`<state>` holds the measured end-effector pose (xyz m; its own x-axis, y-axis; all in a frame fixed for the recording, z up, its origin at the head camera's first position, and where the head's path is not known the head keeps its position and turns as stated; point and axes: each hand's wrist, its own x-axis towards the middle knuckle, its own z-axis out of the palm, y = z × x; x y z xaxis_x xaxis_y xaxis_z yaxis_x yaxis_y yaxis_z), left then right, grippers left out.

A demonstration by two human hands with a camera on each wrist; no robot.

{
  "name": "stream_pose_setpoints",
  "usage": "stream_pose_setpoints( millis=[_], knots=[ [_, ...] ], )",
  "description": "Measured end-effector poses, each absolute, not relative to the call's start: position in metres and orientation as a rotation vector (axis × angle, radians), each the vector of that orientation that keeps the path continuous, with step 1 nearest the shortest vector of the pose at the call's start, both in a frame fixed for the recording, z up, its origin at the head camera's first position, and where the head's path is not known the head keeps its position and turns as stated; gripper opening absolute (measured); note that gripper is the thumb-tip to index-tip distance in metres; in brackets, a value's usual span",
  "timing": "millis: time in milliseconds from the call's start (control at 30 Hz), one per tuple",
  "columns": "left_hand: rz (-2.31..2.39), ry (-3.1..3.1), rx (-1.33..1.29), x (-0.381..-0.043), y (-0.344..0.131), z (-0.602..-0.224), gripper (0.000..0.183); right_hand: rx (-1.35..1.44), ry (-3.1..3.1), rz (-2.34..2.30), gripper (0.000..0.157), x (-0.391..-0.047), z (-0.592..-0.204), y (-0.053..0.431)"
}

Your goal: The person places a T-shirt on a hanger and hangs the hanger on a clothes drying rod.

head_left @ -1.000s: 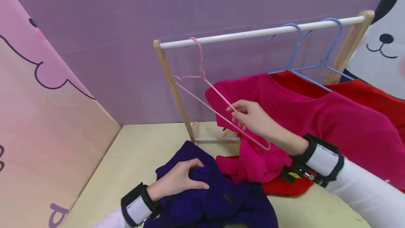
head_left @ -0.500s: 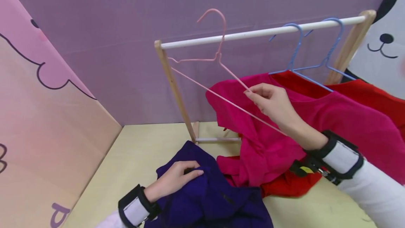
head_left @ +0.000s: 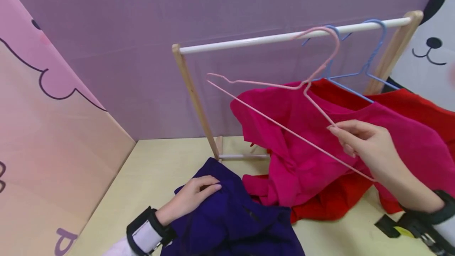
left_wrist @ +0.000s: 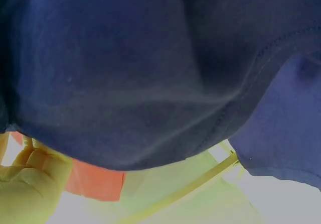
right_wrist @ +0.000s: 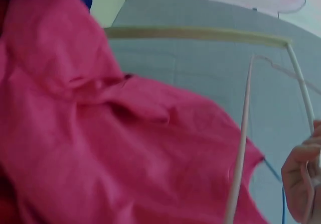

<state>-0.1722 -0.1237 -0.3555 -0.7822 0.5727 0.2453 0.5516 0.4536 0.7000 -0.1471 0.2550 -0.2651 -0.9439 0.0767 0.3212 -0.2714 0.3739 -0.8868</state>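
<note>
My right hand (head_left: pixel 369 145) pinches one sloping arm of a pink wire hanger (head_left: pixel 308 83) between thumb and fingers. The hanger is bare, and its hook stands in front of the white rail (head_left: pixel 241 43). On the table, my left hand (head_left: pixel 190 196) holds a bunched dark blue garment (head_left: pixel 231 224) between thumb and fingertips. In the left wrist view this dark blue cloth (left_wrist: pixel 110 83) hangs in a raised fold, and the fingers (left_wrist: pixel 42 163) are partly behind it. The right wrist view has the hanger's long bar (right_wrist: pixel 242 143) beside the hand.
A magenta T-shirt (head_left: pixel 298 137) and a red garment (head_left: pixel 426 110) hang from blue hangers (head_left: pixel 369 66) on the rack's right side. Their lower parts reach the pale yellow table (head_left: pixel 163 153). The rack's left wooden post (head_left: pixel 195 98) stands behind the dark blue garment.
My right hand has lifted the pink hanger off the rail and carried it right and towards me. My left hand has slid slightly left with the dark blue cloth.
</note>
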Motion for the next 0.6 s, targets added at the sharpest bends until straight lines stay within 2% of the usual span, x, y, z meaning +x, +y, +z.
stream_pose_setpoints(
  millis=[200,267,333,467,600],
  knots=[
    [1.311,2.635,1.029,-0.174,-0.128,-0.353,0.019,0.015,-2.512,1.36,0.018,-0.127,-0.277,0.297],
    [1.331,2.622,1.03,-0.174,-0.129,-0.352,0.019,-0.015,-2.55,1.312,0.014,-0.122,-0.281,0.312],
    [1.35,2.618,1.031,-0.175,-0.131,-0.351,0.019,0.03,-2.542,1.3,0.011,-0.118,-0.286,0.326],
    [1.381,2.647,1.031,-0.176,-0.133,-0.35,0.019,0.21,-2.492,1.324,0.024,-0.112,-0.3,0.347],
    [1.403,2.678,1.029,-0.177,-0.135,-0.347,0.018,0.211,-2.541,1.265,0.029,-0.109,-0.313,0.358]
  ],
)
